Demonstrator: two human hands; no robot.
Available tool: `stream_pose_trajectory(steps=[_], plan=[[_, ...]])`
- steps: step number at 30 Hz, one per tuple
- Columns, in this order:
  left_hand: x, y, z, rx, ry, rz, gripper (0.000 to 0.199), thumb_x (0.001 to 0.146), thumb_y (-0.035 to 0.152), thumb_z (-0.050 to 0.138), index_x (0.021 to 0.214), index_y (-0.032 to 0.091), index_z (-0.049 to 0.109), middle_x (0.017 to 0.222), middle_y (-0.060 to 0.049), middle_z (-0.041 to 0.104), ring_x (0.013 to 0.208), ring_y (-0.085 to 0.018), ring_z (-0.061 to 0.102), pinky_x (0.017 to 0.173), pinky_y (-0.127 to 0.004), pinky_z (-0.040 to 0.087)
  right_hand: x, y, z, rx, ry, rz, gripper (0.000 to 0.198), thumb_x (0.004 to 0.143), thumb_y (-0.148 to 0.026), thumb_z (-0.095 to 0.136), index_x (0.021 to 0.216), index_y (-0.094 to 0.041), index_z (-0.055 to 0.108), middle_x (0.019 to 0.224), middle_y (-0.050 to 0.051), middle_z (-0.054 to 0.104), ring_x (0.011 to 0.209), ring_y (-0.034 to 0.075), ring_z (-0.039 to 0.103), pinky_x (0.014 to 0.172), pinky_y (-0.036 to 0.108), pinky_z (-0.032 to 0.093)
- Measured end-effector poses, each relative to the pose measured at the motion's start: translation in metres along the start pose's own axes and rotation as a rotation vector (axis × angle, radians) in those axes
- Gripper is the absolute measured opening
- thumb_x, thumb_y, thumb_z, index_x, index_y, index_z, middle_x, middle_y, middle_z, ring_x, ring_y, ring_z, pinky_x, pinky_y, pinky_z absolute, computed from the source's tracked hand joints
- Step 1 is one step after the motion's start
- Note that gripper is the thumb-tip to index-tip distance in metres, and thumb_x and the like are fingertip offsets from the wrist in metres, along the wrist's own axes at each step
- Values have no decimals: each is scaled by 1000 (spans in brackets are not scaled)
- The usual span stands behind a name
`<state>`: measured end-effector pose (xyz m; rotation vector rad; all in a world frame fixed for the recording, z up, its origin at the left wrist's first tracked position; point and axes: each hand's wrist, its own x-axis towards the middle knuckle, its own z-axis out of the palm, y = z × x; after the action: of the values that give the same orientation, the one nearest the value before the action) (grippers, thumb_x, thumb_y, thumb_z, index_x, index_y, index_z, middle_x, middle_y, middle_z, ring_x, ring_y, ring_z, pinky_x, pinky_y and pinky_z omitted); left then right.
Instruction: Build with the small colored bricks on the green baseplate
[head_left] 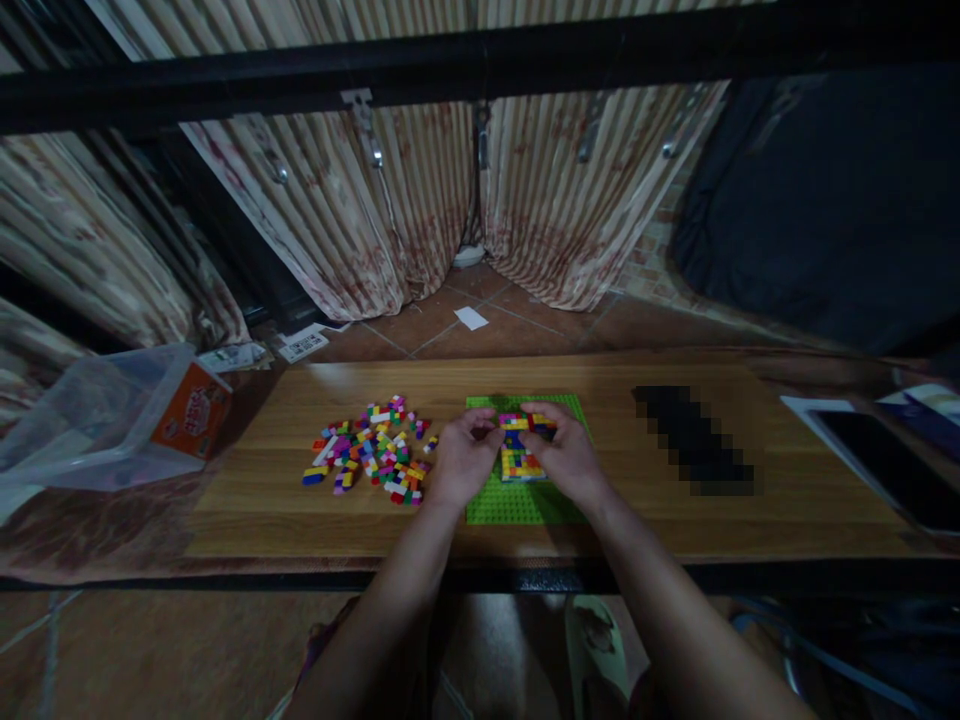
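Note:
A multicoloured structure of toy building bricks stands on a green studded baseplate, showing yellow, red, blue and pink bricks. At its left edge is my left hand, thumb and fingers curled together in a pinch; whatever lies between the fingertips is too small to make out. My right hand grips the structure from the right, its index finger at the far edge and its thumb over the bricks. Both hands cover parts of the structure. Left of the baseplate, loose bricks lie in a scattered pile.
Everything rests on a low wooden table. A clear plastic box with an orange label stands at the left. At the right are a pixelated dark object and a black tablet-like slab. Curtains hang beyond.

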<state>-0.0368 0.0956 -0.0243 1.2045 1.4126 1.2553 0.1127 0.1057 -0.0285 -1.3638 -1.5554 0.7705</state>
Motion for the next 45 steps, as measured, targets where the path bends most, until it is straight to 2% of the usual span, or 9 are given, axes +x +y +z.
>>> stream_pose_trajectory(steps=[8, 20, 31, 40, 45], plan=[[1, -1, 4, -144, 11, -150, 24, 69, 16, 70, 93, 14, 69, 68, 0, 67, 55, -9, 58, 57, -21, 48, 0, 1, 1, 18, 30, 16, 29, 70, -27, 62, 97, -22, 69, 105, 6, 64, 98, 22, 60, 94, 39, 44], [-2, -1, 8, -165, 33, -157, 16, 70, 16, 67, 86, 15, 70, 71, 0, 67, 59, -10, 58, 60, -22, 48, -1, 0, 3, 35, 38, 7, 26, 71, -31, 63, 95, -23, 70, 105, 7, 65, 99, 23, 59, 94, 41, 44], [-5, 4, 12, -300, 58, -246, 14, 68, 11, 64, 81, 16, 68, 62, 3, 61, 55, -8, 54, 54, -19, 44, -2, 3, 4, 59, -1, 95, 31, 70, -35, 62, 97, -22, 69, 108, 9, 60, 97, 24, 59, 89, 43, 46], [-6, 2, 14, -266, 63, -218, 15, 69, 12, 64, 84, 16, 68, 63, 3, 61, 54, -8, 53, 56, -19, 45, -5, 0, 5, -12, 18, 39, 30, 73, -37, 60, 97, -22, 70, 105, 9, 60, 97, 24, 58, 90, 43, 46], [-10, 2, 17, -52, 52, -167, 20, 75, 16, 61, 93, 15, 69, 72, -1, 66, 61, -11, 58, 59, -22, 47, -4, 8, 2, -80, -12, 21, 34, 74, -40, 58, 101, -22, 69, 106, 8, 60, 97, 25, 58, 89, 44, 46]])
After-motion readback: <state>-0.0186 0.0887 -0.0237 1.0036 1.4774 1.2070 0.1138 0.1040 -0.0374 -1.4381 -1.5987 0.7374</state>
